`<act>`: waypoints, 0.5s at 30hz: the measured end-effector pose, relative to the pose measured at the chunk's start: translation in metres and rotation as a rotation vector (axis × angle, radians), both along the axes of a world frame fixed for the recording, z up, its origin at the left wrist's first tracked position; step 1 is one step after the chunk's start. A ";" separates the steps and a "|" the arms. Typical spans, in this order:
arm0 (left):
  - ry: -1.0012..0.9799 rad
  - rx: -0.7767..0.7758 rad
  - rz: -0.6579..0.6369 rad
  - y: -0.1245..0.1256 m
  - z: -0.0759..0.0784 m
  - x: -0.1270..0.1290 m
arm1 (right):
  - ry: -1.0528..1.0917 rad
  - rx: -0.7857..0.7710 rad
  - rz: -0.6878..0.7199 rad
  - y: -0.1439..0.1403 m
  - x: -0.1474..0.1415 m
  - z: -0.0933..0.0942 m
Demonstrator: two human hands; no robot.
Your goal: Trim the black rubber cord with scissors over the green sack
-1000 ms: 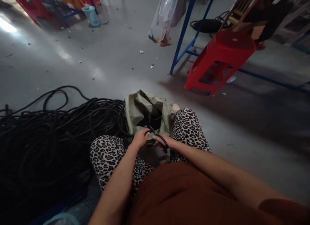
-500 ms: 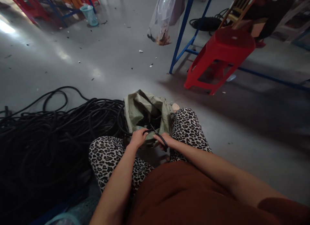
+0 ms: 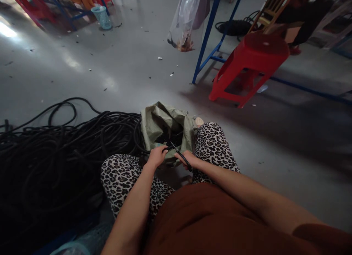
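I sit with my knees apart over an open green woven sack on the floor. My left hand grips a black cable near the sack's mouth. My right hand holds dark scissors whose blades point at the cable end between both hands. Short dark pieces lie inside the sack. The cable runs left into a big tangled heap of black cable beside my left knee.
A red plastic stool stands at the upper right beside a blue metal frame. A clear plastic bag hangs from it. A light blue basket sits far back left. Small scraps dot the grey floor.
Both hands stay at the sack's mouth, shifted only slightly. The view has moved a little.
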State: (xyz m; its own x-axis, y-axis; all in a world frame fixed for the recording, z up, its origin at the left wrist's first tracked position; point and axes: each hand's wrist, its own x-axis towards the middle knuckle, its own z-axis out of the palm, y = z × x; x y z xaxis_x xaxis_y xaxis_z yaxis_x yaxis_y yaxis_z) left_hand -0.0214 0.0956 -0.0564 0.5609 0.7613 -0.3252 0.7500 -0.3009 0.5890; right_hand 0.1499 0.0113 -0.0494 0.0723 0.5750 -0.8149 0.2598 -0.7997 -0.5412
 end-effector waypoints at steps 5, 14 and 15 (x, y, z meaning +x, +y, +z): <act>-0.009 0.000 -0.004 0.000 0.002 0.000 | -0.044 -0.007 0.059 0.000 0.000 -0.001; 0.017 0.003 -0.027 -0.001 0.003 -0.001 | -0.062 -0.006 0.069 -0.002 0.000 -0.002; 0.024 0.006 -0.030 0.000 0.004 -0.001 | -0.068 -0.011 0.070 -0.002 0.000 -0.001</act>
